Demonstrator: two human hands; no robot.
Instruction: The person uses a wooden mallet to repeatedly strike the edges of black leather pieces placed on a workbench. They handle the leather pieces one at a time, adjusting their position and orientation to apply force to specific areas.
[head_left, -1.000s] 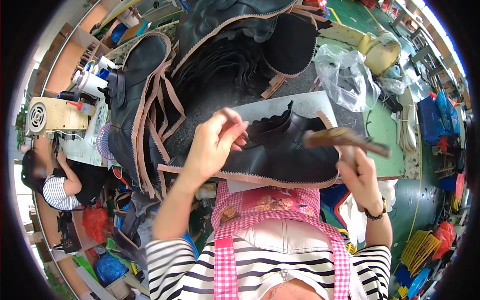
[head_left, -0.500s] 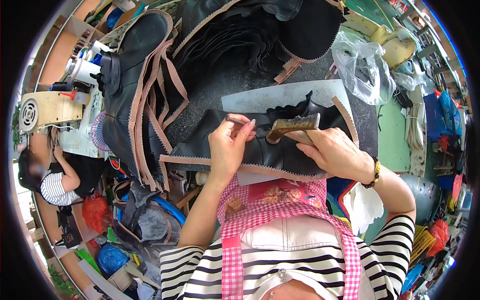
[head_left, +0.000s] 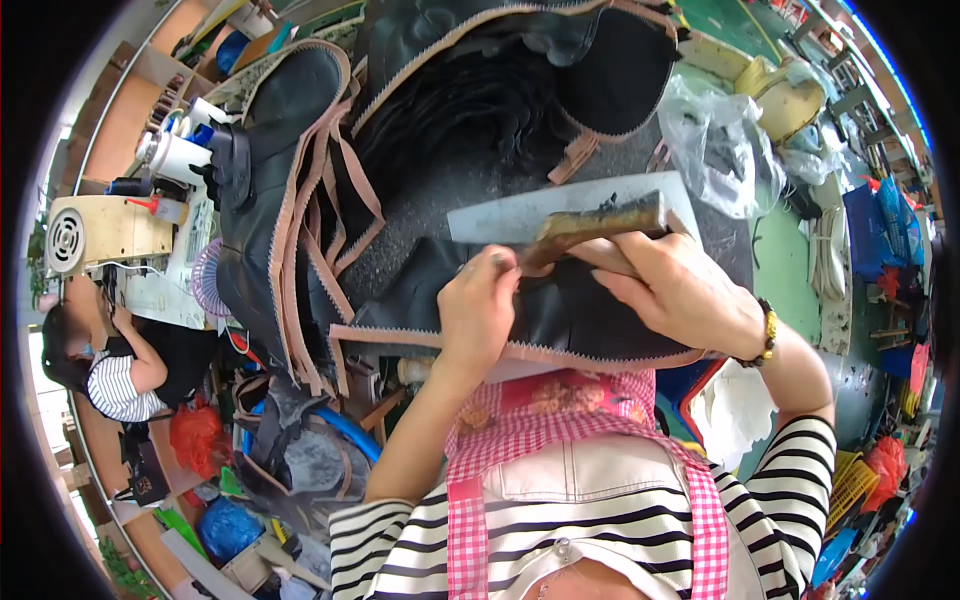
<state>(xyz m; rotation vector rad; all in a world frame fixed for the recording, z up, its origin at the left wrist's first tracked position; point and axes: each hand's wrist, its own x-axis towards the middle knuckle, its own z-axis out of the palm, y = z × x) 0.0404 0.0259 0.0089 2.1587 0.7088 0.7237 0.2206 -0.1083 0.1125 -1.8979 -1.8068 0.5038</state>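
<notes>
My right hand (head_left: 700,300) is wrapped around the handle of a worn, brownish hammer (head_left: 605,222), whose head is raised a little above the work. Upright in the closed fingers of my left hand (head_left: 478,308) is a thin metal punch; only its top end (head_left: 501,258) shows, close to the hammer's face. Below both hands a black leather piece (head_left: 590,310) with zigzag-cut pinkish edging lies partly on a whitish board (head_left: 490,222). The punch's lower tip is hidden by my left hand.
Stacked black leather pieces (head_left: 270,200) with the same edging lie left, and a larger pile (head_left: 450,120) behind. A clear plastic bag (head_left: 720,150) is at the back right. At far left, a co-worker (head_left: 125,380) sits near a cream-coloured machine (head_left: 110,235).
The hammer and my right hand have shifted slightly right. My left hand has turned, bringing the punch from a slant to upright. The leather piece has slid a little toward me.
</notes>
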